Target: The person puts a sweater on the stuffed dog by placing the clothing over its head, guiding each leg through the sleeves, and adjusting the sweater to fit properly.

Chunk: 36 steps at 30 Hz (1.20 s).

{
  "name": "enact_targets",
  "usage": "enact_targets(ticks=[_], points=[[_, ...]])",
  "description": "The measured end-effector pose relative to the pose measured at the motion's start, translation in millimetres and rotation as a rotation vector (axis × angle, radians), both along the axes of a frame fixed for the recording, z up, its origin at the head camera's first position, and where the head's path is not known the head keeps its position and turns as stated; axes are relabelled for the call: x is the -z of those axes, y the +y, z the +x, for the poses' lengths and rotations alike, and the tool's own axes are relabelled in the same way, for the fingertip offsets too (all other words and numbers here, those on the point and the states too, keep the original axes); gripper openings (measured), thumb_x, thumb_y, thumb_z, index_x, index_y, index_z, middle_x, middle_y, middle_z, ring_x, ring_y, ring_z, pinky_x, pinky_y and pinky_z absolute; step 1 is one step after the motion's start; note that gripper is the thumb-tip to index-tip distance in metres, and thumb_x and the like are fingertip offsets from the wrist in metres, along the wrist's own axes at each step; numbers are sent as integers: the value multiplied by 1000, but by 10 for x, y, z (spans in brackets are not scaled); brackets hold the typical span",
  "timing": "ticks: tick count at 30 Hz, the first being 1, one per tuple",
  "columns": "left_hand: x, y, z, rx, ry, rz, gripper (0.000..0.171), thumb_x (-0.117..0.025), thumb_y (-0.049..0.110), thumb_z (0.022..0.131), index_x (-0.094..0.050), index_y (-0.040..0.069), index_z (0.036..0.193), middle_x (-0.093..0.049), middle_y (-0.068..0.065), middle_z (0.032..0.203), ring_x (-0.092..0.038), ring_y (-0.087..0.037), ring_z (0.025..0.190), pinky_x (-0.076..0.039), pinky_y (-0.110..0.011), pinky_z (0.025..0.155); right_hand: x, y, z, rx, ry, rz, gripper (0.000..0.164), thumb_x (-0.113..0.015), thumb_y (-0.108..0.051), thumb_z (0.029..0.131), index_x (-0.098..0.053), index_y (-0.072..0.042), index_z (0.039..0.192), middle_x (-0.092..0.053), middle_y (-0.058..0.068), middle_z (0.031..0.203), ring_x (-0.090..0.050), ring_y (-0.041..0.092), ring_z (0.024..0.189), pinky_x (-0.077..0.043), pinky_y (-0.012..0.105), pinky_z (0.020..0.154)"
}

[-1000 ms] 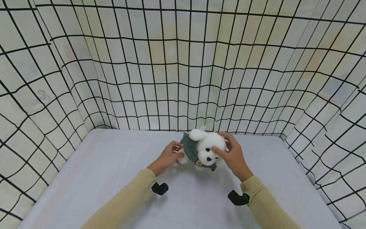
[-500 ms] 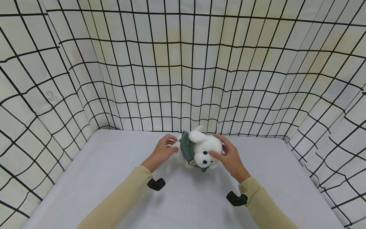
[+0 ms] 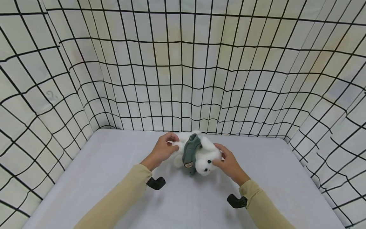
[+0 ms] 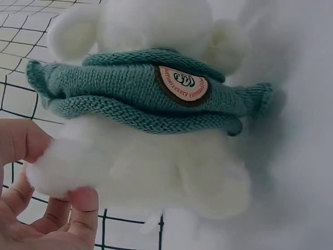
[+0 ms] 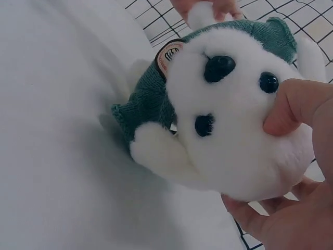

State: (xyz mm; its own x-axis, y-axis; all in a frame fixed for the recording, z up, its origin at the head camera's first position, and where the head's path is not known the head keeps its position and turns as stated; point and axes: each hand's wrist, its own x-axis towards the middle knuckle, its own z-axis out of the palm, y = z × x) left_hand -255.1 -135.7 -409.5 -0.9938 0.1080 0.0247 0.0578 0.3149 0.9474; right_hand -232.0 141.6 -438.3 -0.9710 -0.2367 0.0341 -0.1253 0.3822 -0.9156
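A white plush dog (image 3: 204, 159) in a green knitted sweater (image 3: 190, 152) lies on its side between both hands at the back of the table, its head to the right. My left hand (image 3: 160, 152) pinches one white leg (image 4: 73, 164) between thumb and fingers. The dog's head is gripped by my right hand (image 3: 231, 165), its thumb (image 5: 286, 107) pressing near an eye and the fingers behind the head. A round patch (image 4: 183, 86) shows on the sweater's front in the left wrist view. In the right wrist view the dog's dark nose (image 5: 219, 69) and both eyes face the camera.
The white table (image 3: 183, 203) spreads out in front of the hands. Black-grid netting (image 3: 154, 79) over pale walls closes off the back and both sides. Black wrist-worn pieces (image 3: 156, 183) hang below each cuff.
The dog has shifted left and rolled, its sweater now standing more upright and its head tilted lower. Both hands moved left with it while keeping their hold.
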Motion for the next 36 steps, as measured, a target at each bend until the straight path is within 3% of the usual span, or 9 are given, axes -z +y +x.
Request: enact_targets(ticks=[8, 12, 20, 28, 36], points=[[-125, 74, 92, 37, 38, -34, 21, -62, -2, 80, -60, 10, 97, -56, -6, 104, -53, -20, 84, -43, -28, 77, 30, 63, -24, -29, -30, 27, 64, -56, 1, 80, -45, -15, 140, -47, 13, 136, -51, 34, 120, -49, 38, 87], [-163, 87, 133, 81, 16, -34, 20, -62, -1, 81, -60, 10, 97, -55, -5, 105, -53, -19, 79, -44, -28, 71, 43, 111, -25, -59, -67, 48, 60, -56, 0, 81, -46, -13, 139, -49, 14, 136, -54, 33, 117, -49, 38, 87], [-62, 106, 182, 184, -58, -104, 15, -63, 6, 83, -66, 12, 97, -56, -4, 104, -50, -14, 64, -44, -27, 60, 160, 169, -8, -87, -152, 214, 53, -53, 1, 86, -48, -9, 138, -53, 14, 135, -55, 31, 117, -51, 46, 90], [-43, 143, 163, 173, -14, -191, 8, -68, 16, 84, -68, 18, 92, -59, 0, 99, -53, -14, 65, -47, -28, 58, 41, 95, -21, -21, -2, 248, 44, -47, -2, 95, -48, -9, 138, -51, 18, 141, -49, 41, 128, -46, 54, 100], [-47, 151, 174, 170, 38, -253, 7, -72, 18, 84, -68, 18, 90, -60, 0, 99, -51, -15, 71, -43, -27, 60, -156, -28, -100, 4, 189, 148, 38, -53, -3, 94, -59, -17, 129, -58, 7, 134, -57, 30, 120, -50, 48, 97]])
